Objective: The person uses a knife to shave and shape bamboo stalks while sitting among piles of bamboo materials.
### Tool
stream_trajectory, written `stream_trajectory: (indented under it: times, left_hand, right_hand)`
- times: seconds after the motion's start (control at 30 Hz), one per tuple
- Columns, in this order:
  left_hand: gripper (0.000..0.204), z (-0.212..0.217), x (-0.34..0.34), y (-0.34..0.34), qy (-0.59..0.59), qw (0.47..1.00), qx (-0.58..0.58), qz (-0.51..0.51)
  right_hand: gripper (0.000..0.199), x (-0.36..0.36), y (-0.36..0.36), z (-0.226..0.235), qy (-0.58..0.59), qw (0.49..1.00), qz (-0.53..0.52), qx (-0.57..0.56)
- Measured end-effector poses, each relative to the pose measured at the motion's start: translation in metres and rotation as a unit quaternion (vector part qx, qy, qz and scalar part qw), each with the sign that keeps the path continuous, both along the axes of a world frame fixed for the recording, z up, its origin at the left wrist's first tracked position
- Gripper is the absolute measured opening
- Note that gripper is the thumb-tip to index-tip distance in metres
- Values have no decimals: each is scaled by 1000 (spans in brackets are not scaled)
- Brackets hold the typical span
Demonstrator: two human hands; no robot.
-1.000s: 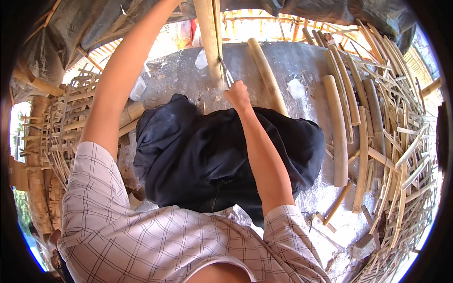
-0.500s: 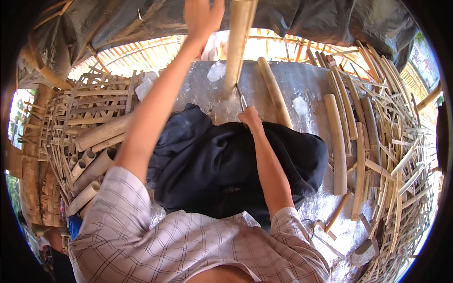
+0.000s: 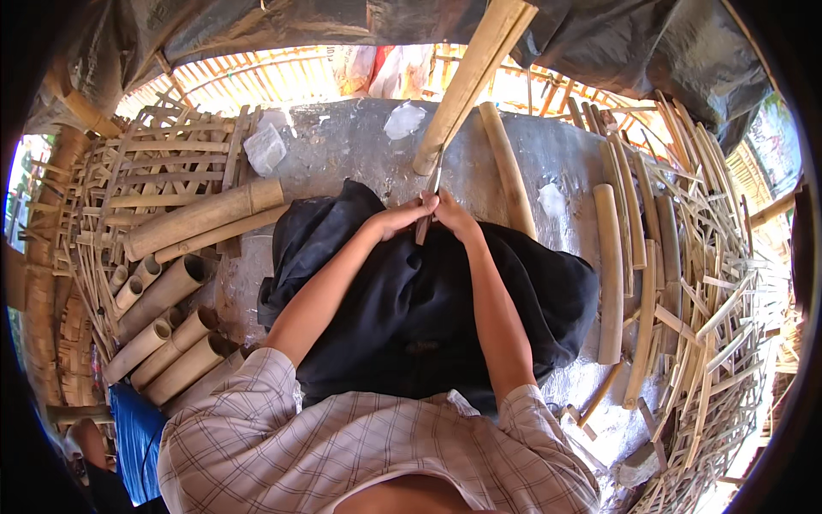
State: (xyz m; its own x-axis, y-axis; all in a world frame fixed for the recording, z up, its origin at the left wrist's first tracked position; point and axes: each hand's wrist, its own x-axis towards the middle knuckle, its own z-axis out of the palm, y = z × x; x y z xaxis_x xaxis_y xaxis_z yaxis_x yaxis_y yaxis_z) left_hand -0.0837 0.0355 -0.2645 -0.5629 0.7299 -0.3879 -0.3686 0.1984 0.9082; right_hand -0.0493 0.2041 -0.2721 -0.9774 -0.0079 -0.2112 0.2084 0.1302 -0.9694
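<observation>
A long split bamboo piece [image 3: 473,79] stands tilted, its lower end on the grey concrete slab [image 3: 342,150] in front of me. A knife [image 3: 431,193] has its blade driven into that lower end. Both hands meet on the knife's handle over my dark-clothed lap [image 3: 428,300]: my left hand [image 3: 402,214] grips it from the left, my right hand [image 3: 452,214] from the right.
Round bamboo tubes [image 3: 163,321] lie stacked at my left. Half-split bamboo lengths [image 3: 610,265] and thin strips [image 3: 711,308] lie to the right. Woven bamboo matting [image 3: 163,163] is at the far left. Crumpled plastic scraps [image 3: 265,147] lie on the slab.
My left hand has come down from high on the bamboo piece and joined my right hand at the knife. The bamboo now leans to the upper right.
</observation>
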Motion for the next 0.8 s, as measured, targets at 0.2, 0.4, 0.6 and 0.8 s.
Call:
stream_trajectory:
  times: [0.2, 0.4, 0.6, 0.8]
  left_hand:
    - [47, -22, -16, -2, 85, 992, -72, 65]
    - [44, -29, -18, -5, 71, 983, -114, 127]
    - [38, -39, -33, 8, 36, 985, -30, 165]
    - [37, -31, -46, 8, -12, 985, 28, 172]
  right_hand:
    - [24, -12, 22, -11, 85, 965, 80, 235]
    - [41, -11, 100, 25, -15, 795, -130, 592]
    - [95, 27, 195, 16, -279, 822, 26, 496]
    - [69, 28, 190, -1, -187, 853, -74, 482]
